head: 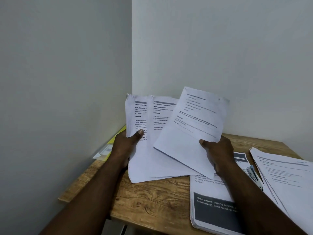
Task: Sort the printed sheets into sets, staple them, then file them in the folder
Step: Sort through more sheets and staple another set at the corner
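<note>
Counting paper from my remote seat, lol: two hands up, two bunches of sheets. The left hand [125,143] grips the fanned bunch [144,158] by its lower left edge with the thumb pressed on the front. I see two printed fronts in that fan. (remote_op)

And the other one? Where's the rest of the stuff? (paperjam)

The right hand [218,153] pinches the tilted set [191,126] at its lower right, thumb on top, fingers behind, and it overlaps the fan. How many pages are in it, I can't tell. Both bunches are raised over the wooden table [152,200]. On it I count two more piles: the dark-banner pile [213,209] near the front edge and the spread pile [288,175] at the right. One stapler [253,175] lies between them. One yellow folder [116,137] sits at the table's back left, against the wall. (remote_op)
</note>
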A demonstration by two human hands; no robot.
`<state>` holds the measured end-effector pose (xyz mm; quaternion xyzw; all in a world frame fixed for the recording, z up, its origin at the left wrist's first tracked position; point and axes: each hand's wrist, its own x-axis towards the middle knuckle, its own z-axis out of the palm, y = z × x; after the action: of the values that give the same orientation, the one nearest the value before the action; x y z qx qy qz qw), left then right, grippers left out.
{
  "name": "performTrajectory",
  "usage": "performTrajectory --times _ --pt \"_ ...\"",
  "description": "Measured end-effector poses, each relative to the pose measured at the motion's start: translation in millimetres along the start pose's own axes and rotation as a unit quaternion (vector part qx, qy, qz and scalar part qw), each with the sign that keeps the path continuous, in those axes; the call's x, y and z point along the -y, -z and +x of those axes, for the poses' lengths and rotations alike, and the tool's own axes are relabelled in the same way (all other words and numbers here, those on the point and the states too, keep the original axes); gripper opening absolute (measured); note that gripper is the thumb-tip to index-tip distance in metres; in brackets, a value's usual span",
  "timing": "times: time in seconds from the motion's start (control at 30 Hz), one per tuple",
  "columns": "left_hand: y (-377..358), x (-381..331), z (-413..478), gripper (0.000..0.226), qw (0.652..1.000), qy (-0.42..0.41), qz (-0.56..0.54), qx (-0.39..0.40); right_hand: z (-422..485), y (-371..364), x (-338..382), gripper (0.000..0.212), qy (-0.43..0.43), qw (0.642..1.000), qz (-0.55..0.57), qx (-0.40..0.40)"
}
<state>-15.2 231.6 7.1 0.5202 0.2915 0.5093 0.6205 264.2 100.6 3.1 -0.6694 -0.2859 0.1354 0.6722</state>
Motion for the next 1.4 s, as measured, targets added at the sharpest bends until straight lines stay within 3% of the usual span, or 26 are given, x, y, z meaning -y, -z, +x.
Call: performTrajectory --times 0.13,0.2,0.6,0.83,0.97,1.4 --pt "0.7 1.4 0.9 0.039 1.000 0.002 0.000 0.002 4.2 5.5 1.3 0.044 -0.022 0.998 0.063 -0.014" --pt "0.9 1.1 0.9 0.040 1.000 0.007 -0.005 0.008 4.1 2.6 -1.1 0.045 -0.028 0.999 0.039 -0.006" --pt "-1.6 1.0 5.6 0.025 0.998 0.030 -0.050 -0.019 -0.8 -6.6 -2.4 0.036 -0.055 0.997 0.049 0.027" --pt "-4.3 -4.8 1.2 0.030 0.995 0.027 -0.092 -0.026 9.0 8.9 -1.5 0.032 -0.023 0.995 0.029 -0.088" --pt "-4.3 -2.7 2.5 0.030 0.995 0.030 -0.092 -0.028 10.2 10.3 -4.3 0.035 -0.012 0.994 0.018 -0.104" --pt "-2.6 -4.5 -0.6 0.027 0.999 0.028 -0.035 -0.028 -13.9 -23.5 -6.2 0.035 -0.030 0.999 0.015 0.043"
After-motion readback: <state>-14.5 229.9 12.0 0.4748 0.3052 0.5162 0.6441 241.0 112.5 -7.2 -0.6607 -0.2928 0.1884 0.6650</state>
